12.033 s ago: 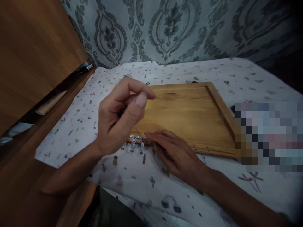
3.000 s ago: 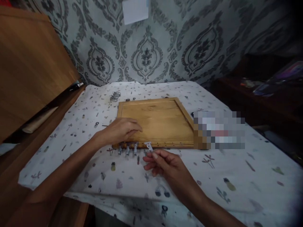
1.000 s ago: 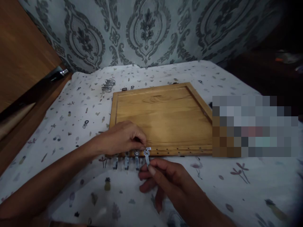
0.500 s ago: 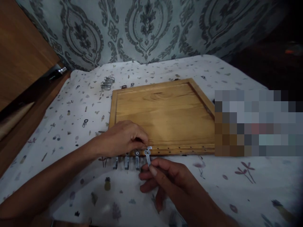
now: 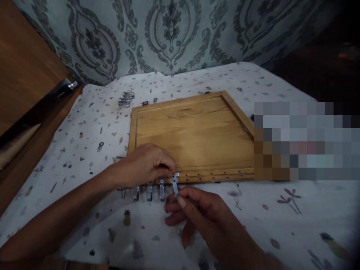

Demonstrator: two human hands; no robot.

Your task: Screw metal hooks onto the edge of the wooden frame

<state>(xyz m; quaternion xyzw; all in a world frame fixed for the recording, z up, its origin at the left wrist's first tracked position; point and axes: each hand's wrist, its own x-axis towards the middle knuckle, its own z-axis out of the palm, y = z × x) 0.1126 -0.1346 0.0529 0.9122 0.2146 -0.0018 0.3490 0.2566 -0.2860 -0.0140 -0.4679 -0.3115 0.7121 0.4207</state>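
Note:
A framed wooden panel (image 5: 191, 127) lies on the patterned cloth, with small dark holes along its near edge. My right hand (image 5: 201, 210) pinches the lower end of a metal hook (image 5: 175, 186) between thumb and forefinger, its upper part against that edge. Over the hook's top, my left hand (image 5: 149, 165) has its fingertips pressed together. Whatever they hold is too small or hidden to make out. To the left, several similar metal hooks (image 5: 150, 193) hang in a row from the panel's near edge; a cross-head screw (image 5: 162, 181) shows on the closest one.
A heap of metal pieces (image 5: 126, 98) lies on the cloth (image 5: 70, 150) beyond the panel's far left corner. Patterned fabric (image 5: 171, 37) rises behind. Brown wooden furniture (image 5: 25, 56) stands at left, and a blurred patch covers the right side.
The view has shifted slightly. Both hands keep their places at the hook, with no clear change in their grip.

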